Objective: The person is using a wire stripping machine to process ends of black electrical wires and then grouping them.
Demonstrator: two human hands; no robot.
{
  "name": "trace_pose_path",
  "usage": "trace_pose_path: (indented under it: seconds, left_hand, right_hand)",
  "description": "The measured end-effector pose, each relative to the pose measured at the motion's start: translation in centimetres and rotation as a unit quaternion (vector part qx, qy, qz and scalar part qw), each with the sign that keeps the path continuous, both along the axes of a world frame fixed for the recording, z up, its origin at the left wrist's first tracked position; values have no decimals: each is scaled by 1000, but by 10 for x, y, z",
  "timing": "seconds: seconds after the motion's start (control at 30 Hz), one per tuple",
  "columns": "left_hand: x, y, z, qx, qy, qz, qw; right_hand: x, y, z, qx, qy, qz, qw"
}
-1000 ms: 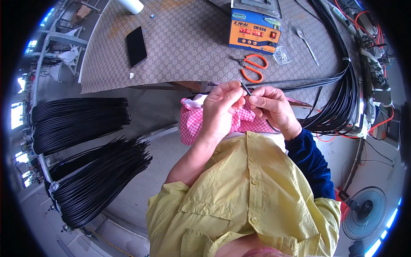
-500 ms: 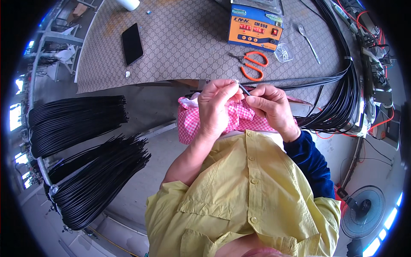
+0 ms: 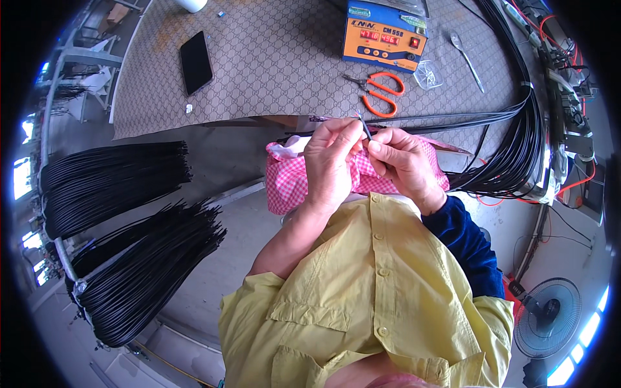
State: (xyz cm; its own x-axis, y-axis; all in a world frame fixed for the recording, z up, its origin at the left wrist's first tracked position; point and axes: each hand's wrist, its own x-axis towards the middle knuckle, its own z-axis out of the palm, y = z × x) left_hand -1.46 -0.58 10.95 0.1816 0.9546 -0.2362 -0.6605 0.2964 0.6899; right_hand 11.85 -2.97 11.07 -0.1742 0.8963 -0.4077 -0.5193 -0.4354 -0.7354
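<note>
Orange-fronted, blue-cased box unit at the far edge of the patterned tabletop, right of centre: a rectangular housing whose orange face carries two small dark display windows with lit red digits, a row of round buttons beneath them, and a red switch at its right end. Black smartphone lying flat on the tabletop well to the left of the unit, its rectangular screen dark and tilted slightly. No packages, loose labels or wall signs can be made out.
</note>
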Motion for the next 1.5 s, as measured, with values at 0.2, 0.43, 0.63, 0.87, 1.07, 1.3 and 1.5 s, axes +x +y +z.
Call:
trace_pose_path:
  seconds: [0.2,0.43,0.63,0.87,1.07,1.3,1.5]
  left_hand:
    - [-7,8,6,-66,-79,-44,994]
    - [-15,15,4,-91,-96,-102,986]
    - [-15,13,0,-103,-140,-123,977]
    - [-14,12,-4,-73,-121,-108,984]
    - [-11,10,-8,-52,-143,-103,983]
    - [-14,12,-2,-65,-115,-94,987]
    - [-14,14,-1,-69,-106,-91,988]
  right_hand:
    - [6,1,0,-4,15,19,1000]
    - [4,1,3,-10,23,31,999]
    - [6,3,8,-33,67,40,996]
    - [5,4,9,-58,82,29,995]
    - [4,4,6,-67,95,30,993]
    - [1,4,7,-44,40,20,998]
    - [-1,3,6,-31,21,11,999]
